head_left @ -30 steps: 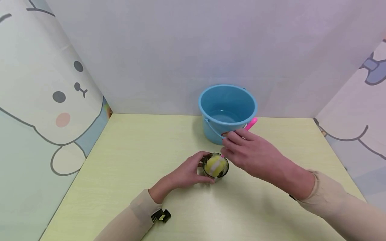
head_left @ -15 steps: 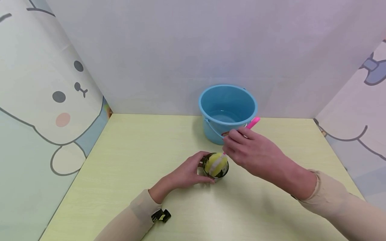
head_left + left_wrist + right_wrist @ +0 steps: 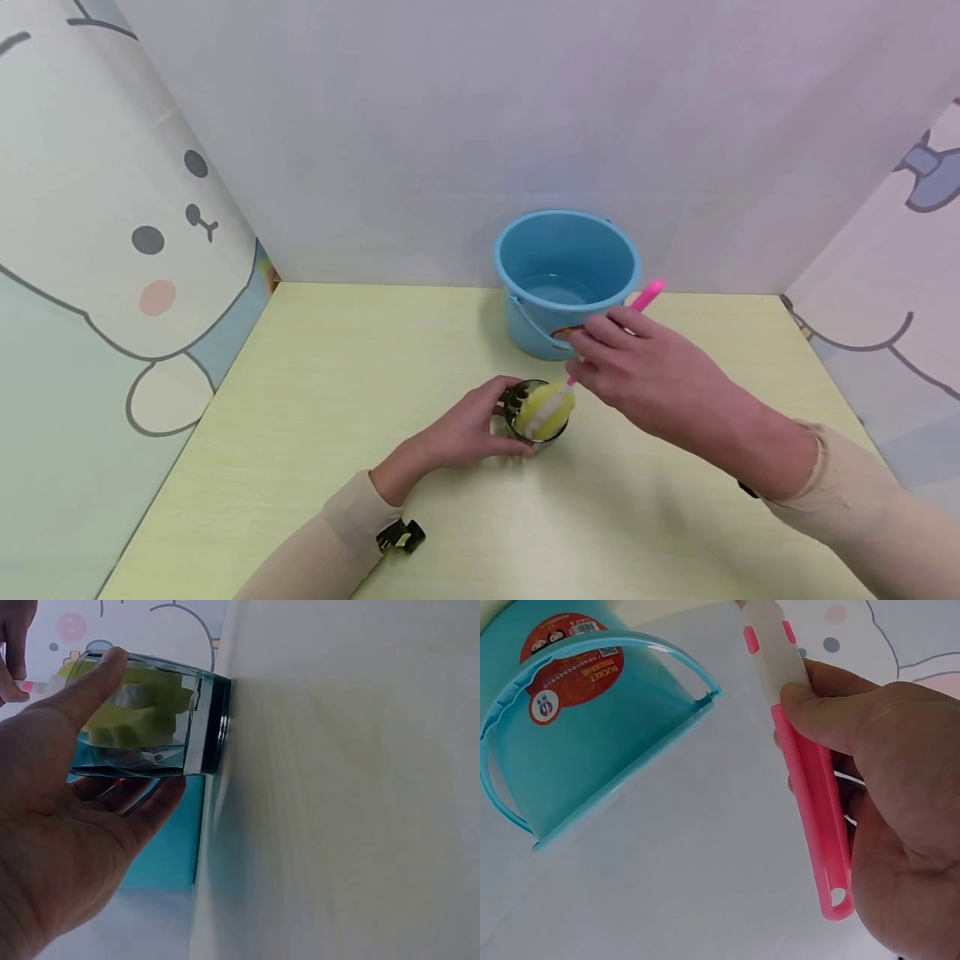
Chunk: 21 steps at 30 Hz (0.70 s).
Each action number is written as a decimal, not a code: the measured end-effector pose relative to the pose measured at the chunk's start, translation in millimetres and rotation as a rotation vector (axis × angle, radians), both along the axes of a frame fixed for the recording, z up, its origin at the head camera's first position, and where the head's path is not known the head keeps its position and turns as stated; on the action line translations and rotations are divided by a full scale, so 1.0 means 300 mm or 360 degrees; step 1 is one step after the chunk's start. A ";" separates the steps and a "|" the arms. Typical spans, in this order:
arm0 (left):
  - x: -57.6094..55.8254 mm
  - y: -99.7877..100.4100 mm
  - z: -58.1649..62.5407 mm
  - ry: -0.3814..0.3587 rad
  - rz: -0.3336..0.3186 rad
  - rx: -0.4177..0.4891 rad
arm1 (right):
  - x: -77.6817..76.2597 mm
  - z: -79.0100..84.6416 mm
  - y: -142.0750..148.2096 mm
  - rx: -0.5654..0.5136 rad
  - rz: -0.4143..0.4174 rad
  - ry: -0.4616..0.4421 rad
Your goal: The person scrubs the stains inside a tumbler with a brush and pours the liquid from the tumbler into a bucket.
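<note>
My left hand (image 3: 465, 429) holds a clear, dark-tinted glass (image 3: 207, 727) around its side, with the thumb on one side and fingers on the other. The glass stands upright on the table. In its mouth sits the yellow sponge head of a cup brush (image 3: 546, 410); the left wrist view shows the sponge through the glass wall. My right hand (image 3: 656, 371) grips the brush's pink handle (image 3: 814, 810), thumb pressed near the white neck. The handle slants up and to the right, its end sticking out above my fingers.
A light blue bucket (image 3: 525, 321) with its handle hanging down and a red label stands just behind the hands, near the back wall. Some water seems to lie in its bottom. The pale yellow table (image 3: 360, 350) is bordered by printed side panels.
My right hand has shifted right and slightly up, drawing the brush with it. The sponge head now leans further toward the glass's right rim. The left hand and glass stay put.
</note>
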State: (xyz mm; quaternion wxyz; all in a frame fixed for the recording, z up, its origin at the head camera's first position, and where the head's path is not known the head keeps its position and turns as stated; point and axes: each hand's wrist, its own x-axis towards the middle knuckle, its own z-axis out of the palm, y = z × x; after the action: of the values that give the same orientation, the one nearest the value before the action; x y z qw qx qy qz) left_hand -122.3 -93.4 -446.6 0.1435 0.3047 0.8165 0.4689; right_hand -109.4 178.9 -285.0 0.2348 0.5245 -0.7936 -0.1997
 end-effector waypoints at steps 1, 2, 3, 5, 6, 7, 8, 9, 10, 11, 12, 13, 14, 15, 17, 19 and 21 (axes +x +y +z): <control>0.000 0.000 0.000 -0.0001 0.0000 -0.0004 | 0.002 0.004 0.001 -0.0004 -0.0005 -0.0019; 0.000 0.000 0.000 -0.0003 0.0001 -0.0005 | 0.004 0.007 0.003 -0.0007 -0.0009 -0.0039; 0.000 0.000 0.000 -0.0004 0.0000 -0.0003 | 0.006 0.010 0.004 -0.0013 -0.0013 -0.0060; 0.000 0.001 0.000 -0.0005 0.0000 -0.0007 | 0.009 0.014 0.006 -0.0021 -0.0024 -0.0096; 0.000 0.001 0.000 -0.0006 0.0000 -0.0006 | 0.011 0.016 0.007 -0.0025 -0.0026 -0.0108; 0.000 0.001 0.001 -0.0004 0.0002 -0.0008 | 0.012 0.016 0.007 -0.0026 -0.0030 -0.0120; 0.000 0.001 0.001 -0.0003 0.0003 -0.0010 | 0.012 0.017 0.008 -0.0028 -0.0029 -0.0127; -0.001 0.001 0.001 -0.0002 0.0004 -0.0011 | 0.012 0.017 0.008 -0.0028 -0.0031 -0.0134; -0.001 0.002 0.001 -0.0002 0.0006 -0.0012 | 0.011 0.017 0.008 -0.0026 -0.0033 -0.0138; -0.001 0.002 0.002 -0.0003 0.0007 -0.0010 | 0.010 0.017 0.008 -0.0026 -0.0034 -0.0139; -0.001 0.002 0.002 -0.0002 0.0007 -0.0011 | 0.009 0.016 0.008 -0.0024 -0.0035 -0.0137; -0.002 0.002 0.003 0.0000 0.0008 -0.0011 | 0.009 0.016 0.009 -0.0023 -0.0036 -0.0137; -0.002 0.002 0.003 -0.0001 0.0008 -0.0010 | 0.007 0.014 0.010 -0.0023 -0.0037 -0.0133; -0.002 0.002 0.002 -0.0001 0.0007 -0.0007 | 0.006 0.013 0.010 -0.0025 -0.0040 -0.0130; -0.004 0.003 0.001 0.0000 0.0008 -0.0005 | 0.004 0.010 0.011 -0.0034 -0.0040 -0.0119; -0.004 0.003 0.000 -0.0006 0.0006 0.0001 | 0.003 0.006 0.012 -0.0046 -0.0041 -0.0107; -0.004 0.004 -0.001 -0.0014 0.0006 0.0003 | 0.002 0.002 0.011 -0.0056 -0.0045 -0.0094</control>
State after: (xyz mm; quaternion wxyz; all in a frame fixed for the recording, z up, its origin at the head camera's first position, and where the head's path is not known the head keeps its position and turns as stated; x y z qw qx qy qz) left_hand -123.4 -92.1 -447.0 0.1458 0.3012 0.8160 0.4714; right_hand -108.8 182.3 -284.5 0.2176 0.5147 -0.8109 -0.1733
